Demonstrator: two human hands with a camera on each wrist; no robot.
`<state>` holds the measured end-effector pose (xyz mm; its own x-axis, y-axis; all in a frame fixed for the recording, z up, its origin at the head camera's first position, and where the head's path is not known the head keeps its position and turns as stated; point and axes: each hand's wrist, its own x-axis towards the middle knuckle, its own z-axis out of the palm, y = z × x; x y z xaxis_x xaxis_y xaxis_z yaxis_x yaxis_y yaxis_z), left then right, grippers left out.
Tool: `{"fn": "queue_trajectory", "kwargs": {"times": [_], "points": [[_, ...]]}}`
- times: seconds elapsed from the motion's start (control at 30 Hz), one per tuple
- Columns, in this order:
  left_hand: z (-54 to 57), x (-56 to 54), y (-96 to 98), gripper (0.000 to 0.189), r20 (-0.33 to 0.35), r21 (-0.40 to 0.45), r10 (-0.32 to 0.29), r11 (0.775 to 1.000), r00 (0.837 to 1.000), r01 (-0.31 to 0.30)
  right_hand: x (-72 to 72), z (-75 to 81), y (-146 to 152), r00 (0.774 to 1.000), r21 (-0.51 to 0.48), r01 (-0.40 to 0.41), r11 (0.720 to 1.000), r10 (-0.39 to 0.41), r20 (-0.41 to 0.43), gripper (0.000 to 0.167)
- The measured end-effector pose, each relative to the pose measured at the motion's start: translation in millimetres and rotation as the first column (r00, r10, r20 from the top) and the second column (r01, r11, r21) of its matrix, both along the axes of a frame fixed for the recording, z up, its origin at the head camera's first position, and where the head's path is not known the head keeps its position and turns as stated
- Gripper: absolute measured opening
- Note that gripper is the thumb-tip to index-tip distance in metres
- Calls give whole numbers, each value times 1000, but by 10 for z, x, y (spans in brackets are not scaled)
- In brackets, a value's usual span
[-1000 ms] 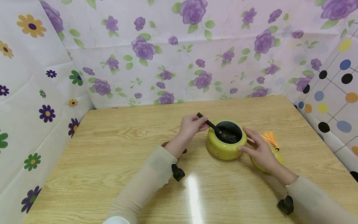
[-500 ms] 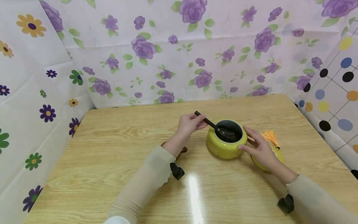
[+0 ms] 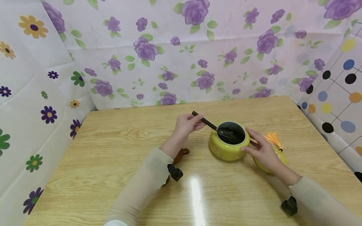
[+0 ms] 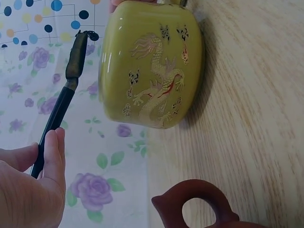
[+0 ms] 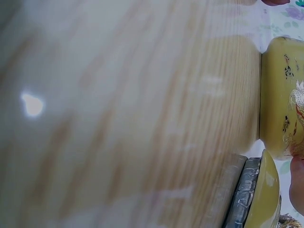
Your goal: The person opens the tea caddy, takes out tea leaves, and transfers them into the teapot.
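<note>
My left hand (image 3: 185, 125) pinches the dark handle of a small scoop (image 3: 209, 124) between thumb and fingers. The scoop's bowl (image 4: 76, 59) carries dark shreds that look like tea leaves, and it overlaps the mouth of a yellow jar (image 3: 226, 153). A gold dragon decorates the jar's glossy side in the left wrist view. With thumb in front and fingers behind, my right hand (image 3: 263, 150) grips the jar's right side. Dark loose leaves show inside. Partly hidden by that hand, a yellow lid (image 3: 283, 159) with an orange tassel (image 3: 272, 139) lies on the table.
A brown teapot (image 3: 178, 157) stands mostly hidden under my left forearm; its looped handle (image 4: 197, 186) shows in the left wrist view. Flowered cloth (image 3: 158, 75) hangs behind the wooden table (image 3: 118, 138), with dotted cloth (image 3: 339, 119) at the right.
My left hand has moved left and slightly up, drawing the scoop toward the jar's left rim. More of the teapot now shows. The right hand and jar stay put.
</note>
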<state>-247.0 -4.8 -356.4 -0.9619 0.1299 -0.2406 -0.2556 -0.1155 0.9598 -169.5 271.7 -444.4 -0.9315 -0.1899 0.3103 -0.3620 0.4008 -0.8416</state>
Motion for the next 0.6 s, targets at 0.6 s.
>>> {"fn": "queue_trajectory", "kwargs": {"times": [0.6], "points": [[126,21,-200,23,2,22,15,1000,1000,-15,16,17,-8,1000,-2,2,1000,-2,12,71]]}}
